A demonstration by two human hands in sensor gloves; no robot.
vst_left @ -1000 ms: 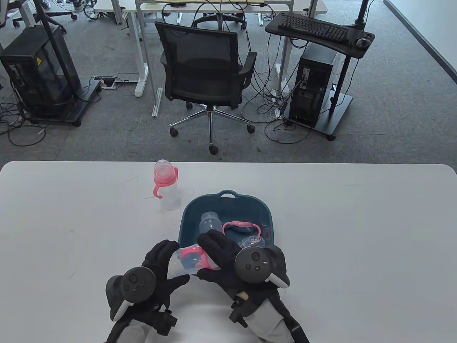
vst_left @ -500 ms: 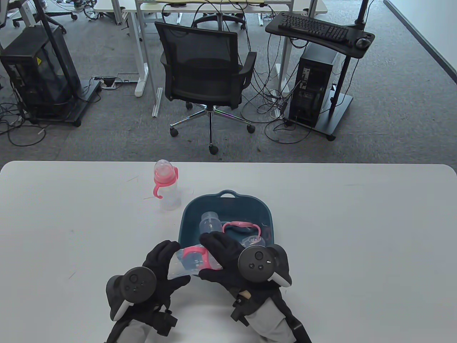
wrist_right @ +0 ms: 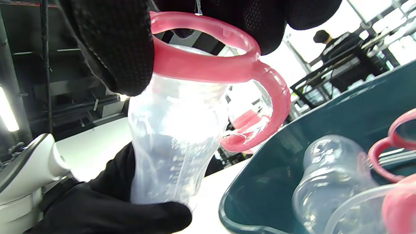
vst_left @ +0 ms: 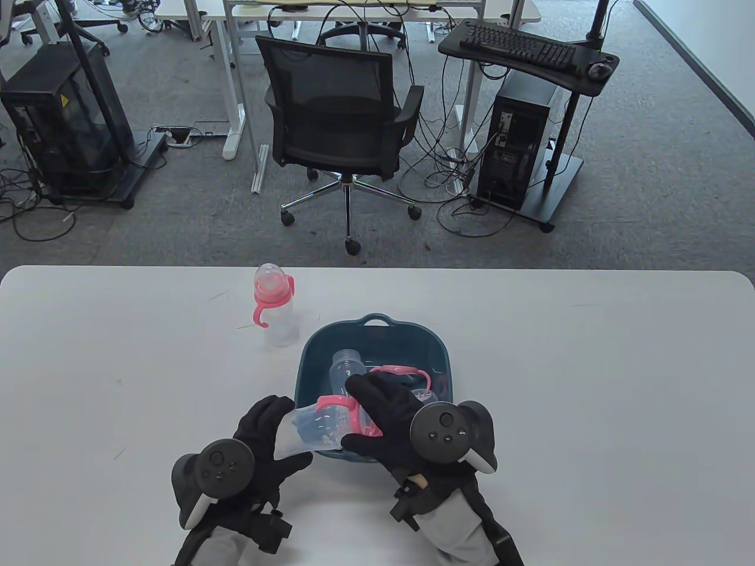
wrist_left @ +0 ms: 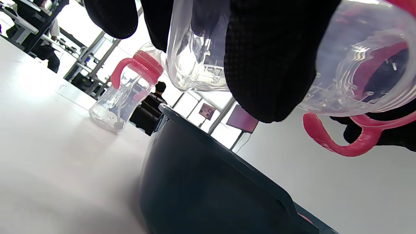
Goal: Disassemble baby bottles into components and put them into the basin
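A clear baby bottle body [vst_left: 307,433] is held on its side above the near edge of a white surface [vst_left: 590,377], just at the near rim of a dark teal basin [vst_left: 436,345]. The left hand [vst_left: 259,442] is curled around the bottle's base end; in the left wrist view its gloved fingers [wrist_left: 263,61] cover most of the bottle, so the base is largely hidden. The right hand [vst_left: 386,421] is clamped on the pink handle ring [vst_left: 345,413] at the bottle's neck. Whether the ring is loose or seated on the neck cannot be told. In the right wrist view the ring [wrist_right: 214,65] and 1 curved handle are seen against bright glare, and the bottle's markings are blurred.

Inside the basin lie a second clear bottle body [vst_left: 345,368] and another pink handle ring [vst_left: 401,372], partly covered by the right hand. Other pieces in the basin are too hidden to name.

A third bottle [vst_left: 276,306], fully assembled with pink collar and clear teat, stands upright toward the far edge of the surface, left of the basin.

Beyond the surface, grey carpet, a black office chair [vst_left: 342,118], a computer tower [vst_left: 519,141], a keyboard tray [vst_left: 519,47] and tangled cables are seen.
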